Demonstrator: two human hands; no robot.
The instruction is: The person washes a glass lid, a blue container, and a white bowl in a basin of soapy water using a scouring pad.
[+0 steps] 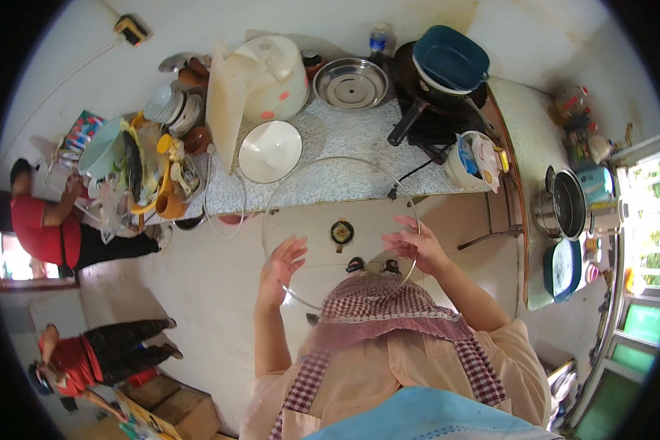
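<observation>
In front of me a large thin clear or metallic ring (341,158) spans the space between both hands; whether it is the rim of a transparent lid is unclear. My left hand (284,267) is at its lower left edge, fingers spread and slightly curled. My right hand (418,245) overlaps its right edge, with fingers apart. Contact between either hand and the ring cannot be made out. Beyond it, on the speckled counter (335,132), stand a white bowl (270,152), a steel lidlike dish (351,83) and a pale rice-cooker-like container (275,77) with its lid raised.
At the right stand a black wok (410,121) with a blue basin (451,58) on it, a white bucket (462,168) and a steel pot (569,203). Bowls, ladles and an eggplant (133,165) crowd the left. Two people in red (44,231) are at the far left.
</observation>
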